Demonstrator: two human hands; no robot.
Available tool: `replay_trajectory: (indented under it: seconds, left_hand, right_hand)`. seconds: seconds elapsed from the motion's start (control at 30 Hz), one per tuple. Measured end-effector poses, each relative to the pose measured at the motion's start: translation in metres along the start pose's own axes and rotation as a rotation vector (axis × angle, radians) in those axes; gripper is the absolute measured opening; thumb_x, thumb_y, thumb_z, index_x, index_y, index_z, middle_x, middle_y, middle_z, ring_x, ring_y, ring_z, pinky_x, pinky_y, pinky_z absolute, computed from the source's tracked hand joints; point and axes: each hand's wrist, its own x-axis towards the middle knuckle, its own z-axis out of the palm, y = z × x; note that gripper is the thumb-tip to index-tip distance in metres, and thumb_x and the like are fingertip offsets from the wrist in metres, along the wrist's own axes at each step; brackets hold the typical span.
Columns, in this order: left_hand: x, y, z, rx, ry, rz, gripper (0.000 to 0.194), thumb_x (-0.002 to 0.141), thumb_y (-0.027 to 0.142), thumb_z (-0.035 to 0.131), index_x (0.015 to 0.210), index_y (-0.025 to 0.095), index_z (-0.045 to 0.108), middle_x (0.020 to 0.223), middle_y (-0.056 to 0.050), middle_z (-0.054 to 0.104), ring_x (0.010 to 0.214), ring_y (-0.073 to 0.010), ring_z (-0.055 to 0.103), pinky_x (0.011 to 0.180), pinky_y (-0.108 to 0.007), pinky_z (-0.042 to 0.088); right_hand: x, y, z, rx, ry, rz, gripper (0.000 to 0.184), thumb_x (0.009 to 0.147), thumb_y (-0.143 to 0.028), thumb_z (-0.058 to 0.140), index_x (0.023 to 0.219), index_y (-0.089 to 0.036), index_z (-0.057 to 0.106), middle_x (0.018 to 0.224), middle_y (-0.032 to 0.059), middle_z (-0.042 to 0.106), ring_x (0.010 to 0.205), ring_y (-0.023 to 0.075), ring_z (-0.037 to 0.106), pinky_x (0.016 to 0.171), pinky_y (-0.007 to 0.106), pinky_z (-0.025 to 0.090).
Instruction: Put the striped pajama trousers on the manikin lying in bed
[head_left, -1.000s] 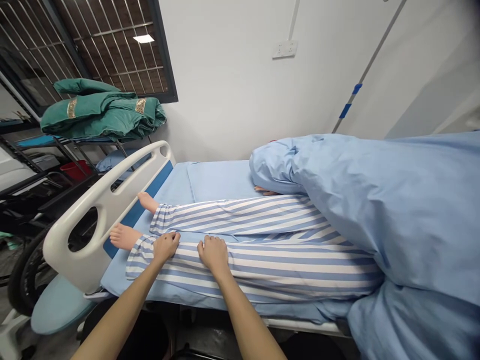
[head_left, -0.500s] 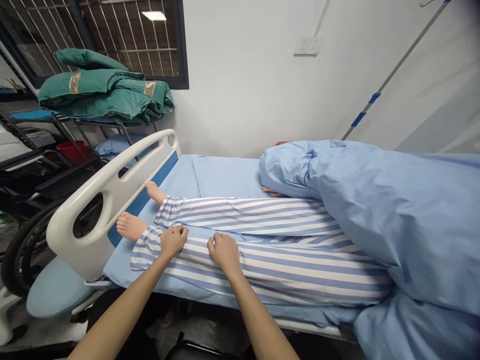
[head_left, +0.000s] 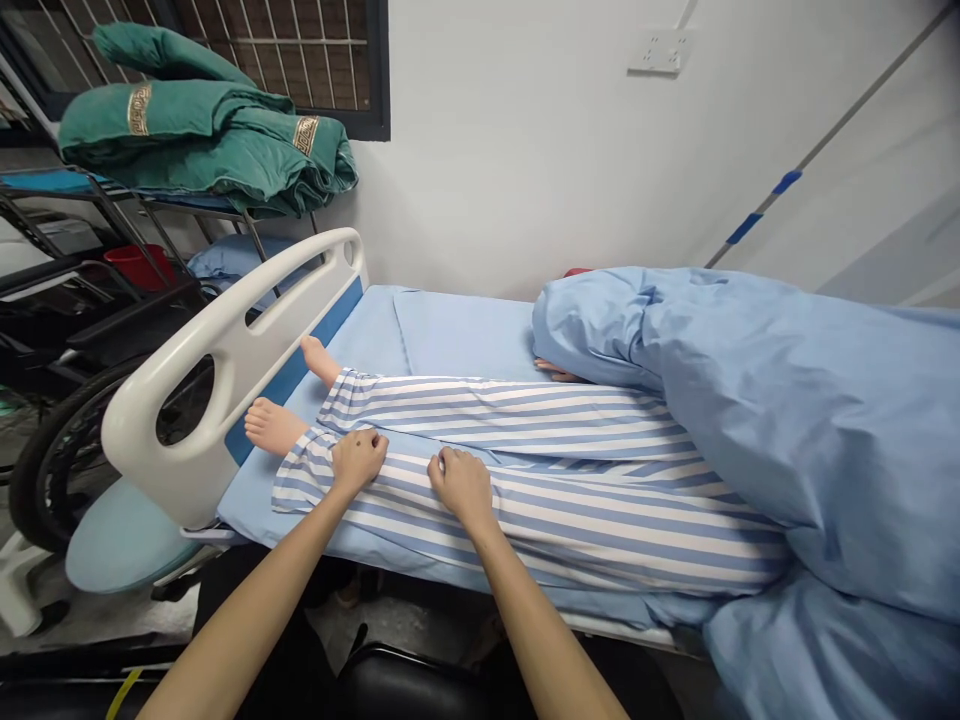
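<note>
A barred window point(head_left: 300, 60) sits in the white wall point(head_left: 525, 150) at upper left, above a metal rack point(head_left: 45, 185) piled with green quilts point(head_left: 202, 130). A socket point(head_left: 660, 51) and a grey rail point(head_left: 825, 160) banded with blue tape mark the wall at upper right. A red basin point(head_left: 139, 265) sits under the rack, with a wheelchair wheel point(head_left: 60, 460) on the grey floor point(head_left: 97, 620) at lower left.

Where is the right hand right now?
In the head view, the right hand rests on the near leg of the blue-and-white striped pyjamas, just to the right of the left hand.
</note>
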Motion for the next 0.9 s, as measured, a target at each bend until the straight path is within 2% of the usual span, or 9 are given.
replay_trajectory:
  seconds: [0.3, 0.5, 0.9]
  left_hand:
    - [-0.0011, -0.0010, -0.0007, -0.007, 0.008, 0.031, 0.035, 0.083, 0.034, 0.036, 0.079, 0.020, 0.068, 0.087, -0.008, 0.066, 0.083, -0.0215, 0.058, 0.069, -0.030, 0.036]
    - [-0.0017, -0.0003, -0.0016, -0.005, -0.009, 0.023, 0.036, 0.084, 0.034, 0.035, 0.084, 0.020, 0.069, 0.091, -0.009, 0.066, 0.087, -0.0218, 0.057, 0.073, -0.030, 0.036]
    - [-0.0003, -0.0011, -0.0026, 0.009, -0.037, 0.054, 0.036, 0.082, 0.034, 0.036, 0.084, 0.020, 0.069, 0.088, -0.010, 0.066, 0.086, -0.0229, 0.057, 0.073, -0.031, 0.037]
  right_hand:
    - [-0.0009, -0.0010, 0.0000, -0.002, 0.025, -0.001, 0.031, 0.090, -0.033, 0.035, 0.086, -0.018, 0.062, 0.081, 0.0072, 0.066, 0.079, 0.0200, 0.059, 0.069, 0.028, 0.033]
    - [-0.0013, -0.0027, -0.0039, -0.016, -0.006, 0.014, 0.033, 0.090, -0.034, 0.034, 0.089, -0.017, 0.063, 0.082, 0.0087, 0.066, 0.081, 0.0192, 0.059, 0.070, 0.027, 0.033]
    - [-0.0004, 0.0002, 0.0029, -0.008, 0.026, -0.005, 0.032, 0.089, -0.034, 0.035, 0.085, -0.018, 0.062, 0.082, 0.0065, 0.066, 0.078, 0.0193, 0.059, 0.068, 0.028, 0.032]
